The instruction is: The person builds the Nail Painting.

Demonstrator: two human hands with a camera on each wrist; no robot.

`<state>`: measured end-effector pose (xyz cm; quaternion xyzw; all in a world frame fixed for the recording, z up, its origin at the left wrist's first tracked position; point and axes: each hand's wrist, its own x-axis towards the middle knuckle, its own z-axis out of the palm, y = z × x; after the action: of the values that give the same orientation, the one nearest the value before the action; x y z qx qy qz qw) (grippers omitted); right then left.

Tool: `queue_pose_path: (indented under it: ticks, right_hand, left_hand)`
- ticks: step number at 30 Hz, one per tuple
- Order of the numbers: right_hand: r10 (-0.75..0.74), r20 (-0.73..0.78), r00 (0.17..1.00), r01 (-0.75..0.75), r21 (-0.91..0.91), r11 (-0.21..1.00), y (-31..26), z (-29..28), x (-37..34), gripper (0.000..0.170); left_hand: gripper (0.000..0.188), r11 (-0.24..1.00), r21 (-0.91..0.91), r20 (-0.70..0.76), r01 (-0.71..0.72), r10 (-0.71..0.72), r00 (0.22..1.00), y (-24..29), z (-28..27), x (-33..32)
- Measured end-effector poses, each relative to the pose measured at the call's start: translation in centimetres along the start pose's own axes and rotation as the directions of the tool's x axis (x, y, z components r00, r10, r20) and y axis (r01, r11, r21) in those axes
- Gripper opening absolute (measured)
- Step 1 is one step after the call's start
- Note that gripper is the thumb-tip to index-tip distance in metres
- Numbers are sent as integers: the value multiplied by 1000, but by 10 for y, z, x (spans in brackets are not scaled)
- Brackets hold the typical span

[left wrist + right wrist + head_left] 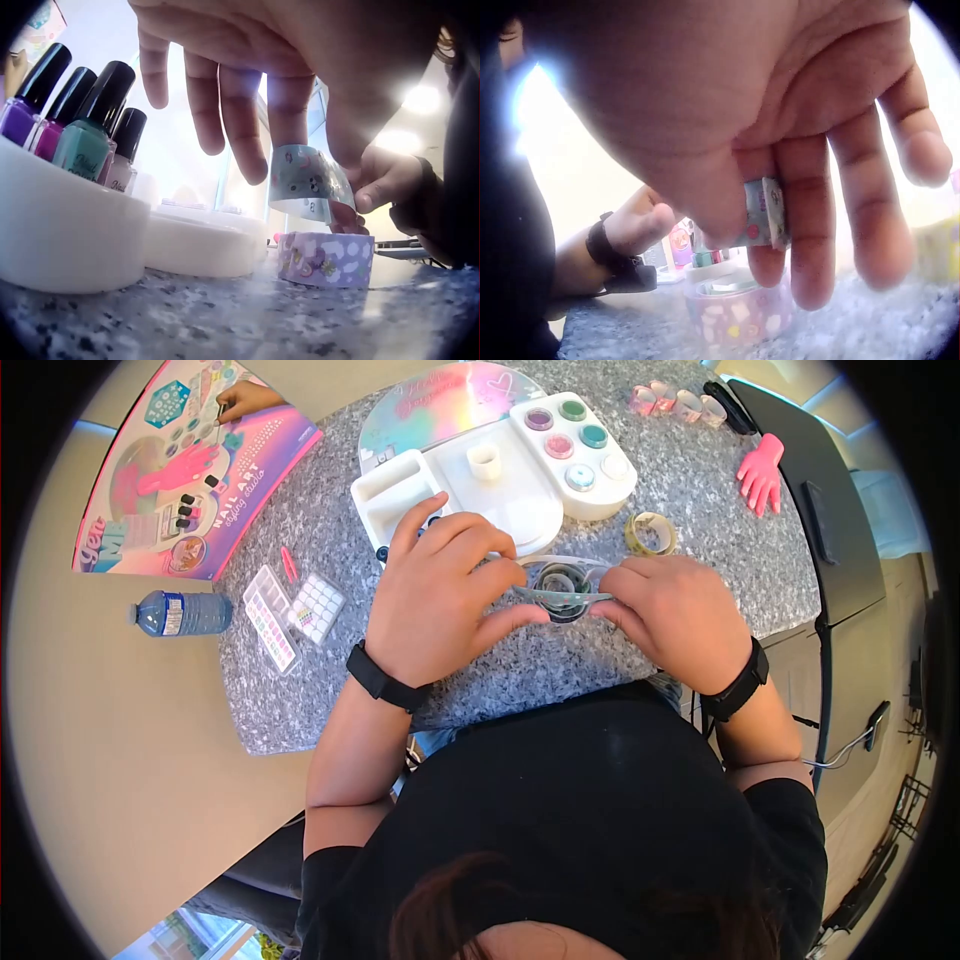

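A pale teal patterned strip [548, 597] [300, 174] [757, 217] is curved above a purple patterned roll [326, 259] [739, 315] that stands on the speckled table. My left hand [430, 595] [262, 37] [634, 229] holds the strip's left side with thumb and index finger, the other fingers spread. At the strip's right end, my right hand [685, 615] [394, 184] [780, 112] pinches it between thumb and index finger, its other fingers extended. Circular bands show inside the roll in the head view. Neither hand grips the roll.
Behind the hands stands a white tray [535, 520] with pots and a small white cup [484, 461]. Polish bottles [81, 150] are left. A yellow roll [650, 534], pink hand model [762, 472], nail sets [270, 618], water bottle [185, 614] and box [190, 470] surround the work.
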<state>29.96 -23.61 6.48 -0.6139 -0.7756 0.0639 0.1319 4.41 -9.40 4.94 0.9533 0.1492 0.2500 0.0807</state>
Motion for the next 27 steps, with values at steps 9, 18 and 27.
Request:
queue_pose_path:
  ticks: [9, 18, 27]
  right_hand:
    - [-24, -105, 994, 31, 61, 998, 5, 14, 7, 24]
    - [7, -27, 1000, -3, 145, 989, 2, 13, 6, 27]
    - [41, -24, 999, -36, 186, 982, -3, 18, 0, 13]
  left_hand:
    - [15, 998, 53, -43, 18, -16, 999, 1, 14, 1]
    - [8, 999, -31, 10, 35, -34, 999, 2, 14, -1]
    - [21, 991, -128, 127, 34, -17, 992, -1, 4, -2]
